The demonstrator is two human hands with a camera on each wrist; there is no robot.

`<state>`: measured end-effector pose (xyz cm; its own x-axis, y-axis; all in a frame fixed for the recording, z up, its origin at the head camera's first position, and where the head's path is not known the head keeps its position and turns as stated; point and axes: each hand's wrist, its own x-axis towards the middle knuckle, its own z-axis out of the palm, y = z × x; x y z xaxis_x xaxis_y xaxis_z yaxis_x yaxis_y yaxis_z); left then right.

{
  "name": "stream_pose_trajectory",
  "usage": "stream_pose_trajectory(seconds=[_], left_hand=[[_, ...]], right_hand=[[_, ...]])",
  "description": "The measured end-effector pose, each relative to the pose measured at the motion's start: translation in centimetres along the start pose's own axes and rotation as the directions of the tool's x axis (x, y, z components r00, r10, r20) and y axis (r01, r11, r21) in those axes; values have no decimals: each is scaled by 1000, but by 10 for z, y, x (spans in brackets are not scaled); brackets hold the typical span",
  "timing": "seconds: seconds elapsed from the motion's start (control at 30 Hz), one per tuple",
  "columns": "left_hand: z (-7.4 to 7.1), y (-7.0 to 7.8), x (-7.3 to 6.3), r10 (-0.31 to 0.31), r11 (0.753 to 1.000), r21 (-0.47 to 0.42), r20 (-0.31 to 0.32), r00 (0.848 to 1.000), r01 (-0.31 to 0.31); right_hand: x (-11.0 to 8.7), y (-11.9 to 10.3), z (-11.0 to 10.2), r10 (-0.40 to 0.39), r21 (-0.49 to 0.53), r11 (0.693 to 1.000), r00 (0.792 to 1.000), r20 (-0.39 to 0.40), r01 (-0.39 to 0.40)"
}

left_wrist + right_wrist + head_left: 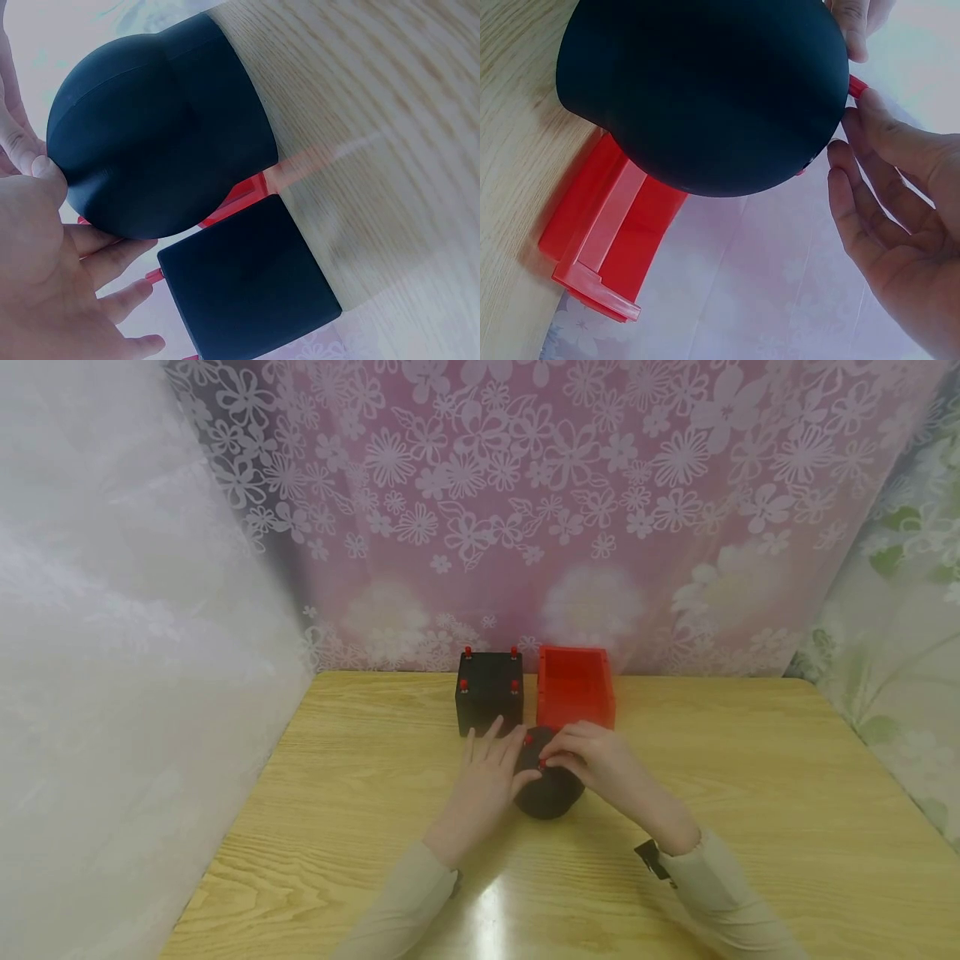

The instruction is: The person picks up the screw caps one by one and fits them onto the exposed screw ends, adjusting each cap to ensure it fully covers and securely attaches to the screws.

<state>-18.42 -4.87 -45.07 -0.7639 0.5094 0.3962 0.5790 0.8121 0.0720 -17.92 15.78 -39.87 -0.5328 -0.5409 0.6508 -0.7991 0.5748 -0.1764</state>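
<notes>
A black dome-shaped block (549, 797) on a short flat-sided base stands on the table, with small red pegs on its rounded top. My right hand (600, 760) pinches one red peg (857, 86) between thumb and fingers, right at the dome's surface. Another red peg (528, 739) sits a little farther back on the dome. My left hand (486, 785) rests on the dome's left side, thumb tip touching it and fingers stretched out straight. Beyond those fingers is a black square block (490, 714) with several red pegs standing near its top corners.
An open red bin (611, 697) stands behind the dome, to the right of the square block. The wood-grain table (750, 777) ends at a pink flowered curtain (480, 510) behind, with pale sheeting on both sides.
</notes>
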Motion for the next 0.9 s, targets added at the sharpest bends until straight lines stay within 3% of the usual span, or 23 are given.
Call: stream_pose_trajectory(seconds=[0.53,0.73,0.9], left_hand=[[-1,0,1,-19,1000,-11,32,999,19],[-2,0,1,-25,1000,-18,42,999,25],[-2,0,1,-13,1000,-6,13,1000,13]], right_hand=[[0,0,1,-5,-24,1000,1000,17,5],[1,2,-3,67,27,997,996,51,-69],[2,3,-7,136,25,990,990,23,-137]])
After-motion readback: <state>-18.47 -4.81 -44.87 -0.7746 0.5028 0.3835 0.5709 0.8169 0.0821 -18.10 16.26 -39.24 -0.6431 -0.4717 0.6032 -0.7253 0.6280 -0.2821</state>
